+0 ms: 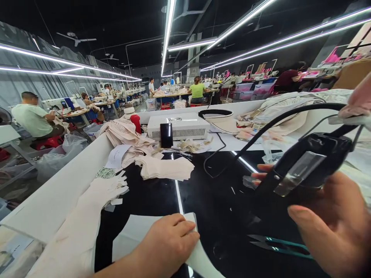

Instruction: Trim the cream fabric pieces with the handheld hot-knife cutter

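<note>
My left hand (174, 241) is closed over a white sheet (136, 229), its fingers curled at the sheet's edge on the black tabletop. Whether the sheet is paper or cloth I cannot tell. At the right, my right hand (333, 220) is around a black corded device (313, 162). Its fingers show beyond the device, with the thumb on the near side. A clear plastic piece (300, 173) is on the device's side, and its lower end blends into the dark surface. Teal-handled thread snips (278, 245) lie below, near my right thumb.
Cream cloth pieces (165, 167) lie stacked ahead; more cloth (78, 224) runs along the left edge. Behind stand a phone (166, 135), a white vented box (179, 127) and a visor (220, 120). A black cable (261, 125) arches at right. People work at sewing tables beyond.
</note>
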Demonstrator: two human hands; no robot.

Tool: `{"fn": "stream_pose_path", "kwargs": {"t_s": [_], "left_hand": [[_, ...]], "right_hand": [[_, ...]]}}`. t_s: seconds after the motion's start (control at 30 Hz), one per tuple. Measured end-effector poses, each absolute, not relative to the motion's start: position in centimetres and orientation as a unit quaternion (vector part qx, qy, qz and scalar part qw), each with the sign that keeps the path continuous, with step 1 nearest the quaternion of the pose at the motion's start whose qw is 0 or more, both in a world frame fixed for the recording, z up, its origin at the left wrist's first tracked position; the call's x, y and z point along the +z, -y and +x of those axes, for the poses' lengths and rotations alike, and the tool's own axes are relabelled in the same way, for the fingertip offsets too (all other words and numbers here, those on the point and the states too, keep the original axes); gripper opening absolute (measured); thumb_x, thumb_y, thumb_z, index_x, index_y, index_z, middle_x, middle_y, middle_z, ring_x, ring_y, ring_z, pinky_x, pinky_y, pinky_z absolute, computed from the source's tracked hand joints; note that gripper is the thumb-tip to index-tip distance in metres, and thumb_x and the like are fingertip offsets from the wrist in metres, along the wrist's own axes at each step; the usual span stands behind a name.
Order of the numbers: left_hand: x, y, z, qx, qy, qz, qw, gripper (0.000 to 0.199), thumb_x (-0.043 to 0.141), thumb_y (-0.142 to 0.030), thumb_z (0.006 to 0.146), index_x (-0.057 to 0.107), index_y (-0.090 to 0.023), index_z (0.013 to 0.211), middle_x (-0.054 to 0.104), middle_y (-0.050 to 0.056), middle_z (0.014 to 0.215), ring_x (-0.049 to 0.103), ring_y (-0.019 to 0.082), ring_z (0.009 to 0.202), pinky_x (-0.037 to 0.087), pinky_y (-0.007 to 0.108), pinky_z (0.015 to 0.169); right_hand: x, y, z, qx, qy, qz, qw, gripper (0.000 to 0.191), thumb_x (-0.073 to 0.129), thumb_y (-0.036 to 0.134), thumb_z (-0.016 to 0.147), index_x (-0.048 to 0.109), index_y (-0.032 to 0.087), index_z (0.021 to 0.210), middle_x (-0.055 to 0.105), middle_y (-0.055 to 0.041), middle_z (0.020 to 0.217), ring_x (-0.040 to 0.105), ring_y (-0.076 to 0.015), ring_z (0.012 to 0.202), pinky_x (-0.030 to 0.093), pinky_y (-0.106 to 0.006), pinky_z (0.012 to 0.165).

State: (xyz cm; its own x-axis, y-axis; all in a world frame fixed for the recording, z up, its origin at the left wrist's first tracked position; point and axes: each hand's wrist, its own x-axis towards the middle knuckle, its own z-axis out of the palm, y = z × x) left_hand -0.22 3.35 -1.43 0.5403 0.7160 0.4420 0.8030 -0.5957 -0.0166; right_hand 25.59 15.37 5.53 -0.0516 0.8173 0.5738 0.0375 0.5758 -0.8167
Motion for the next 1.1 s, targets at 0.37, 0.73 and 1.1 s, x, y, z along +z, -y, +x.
{"fn": "stream_pose_path", "kwargs": {"t_s": [0.37,0.73,1.1], "left_hand": [[-1.8,-3.9,0.5,-0.198,0.403,-0.868,0.210,0.020,0.049,-0.007,0.106,0.068,-0.014,0.107,0.077,0.007,0.107,0.074,0.017,0.096,0.060,0.030,0.093],[-2.7,-2.6,0.8,-0.252,0.398,-0.841,0.265,0.031,0.044,-0.011,0.111,0.074,-0.007,0.109,0.080,0.006,0.105,0.074,0.017,0.102,0.056,0.031,0.097],[-2.5,-2.1,1.1,-0.270,0.411,-0.836,0.243,0.029,0.046,-0.008,0.109,0.075,-0.006,0.109,0.080,0.008,0.107,0.076,0.020,0.101,0.059,0.032,0.098]], "right_hand": [[7.0,-14.5,18.6,0.409,0.642,-0.203,0.616,0.034,0.083,0.043,0.086,0.060,0.027,0.104,0.070,0.0009,0.090,0.067,-0.0146,0.063,0.060,-0.027,0.056],[5.1,-15.1,13.8,0.475,0.578,-0.122,0.652,0.037,0.082,0.047,0.088,0.054,0.028,0.103,0.066,0.0057,0.082,0.061,-0.0108,0.054,0.057,-0.025,0.048],[4.6,-14.8,13.2,0.513,0.566,-0.082,0.641,0.036,0.080,0.041,0.091,0.054,0.029,0.112,0.067,0.0063,0.082,0.061,-0.0104,0.056,0.057,-0.024,0.049]]}}
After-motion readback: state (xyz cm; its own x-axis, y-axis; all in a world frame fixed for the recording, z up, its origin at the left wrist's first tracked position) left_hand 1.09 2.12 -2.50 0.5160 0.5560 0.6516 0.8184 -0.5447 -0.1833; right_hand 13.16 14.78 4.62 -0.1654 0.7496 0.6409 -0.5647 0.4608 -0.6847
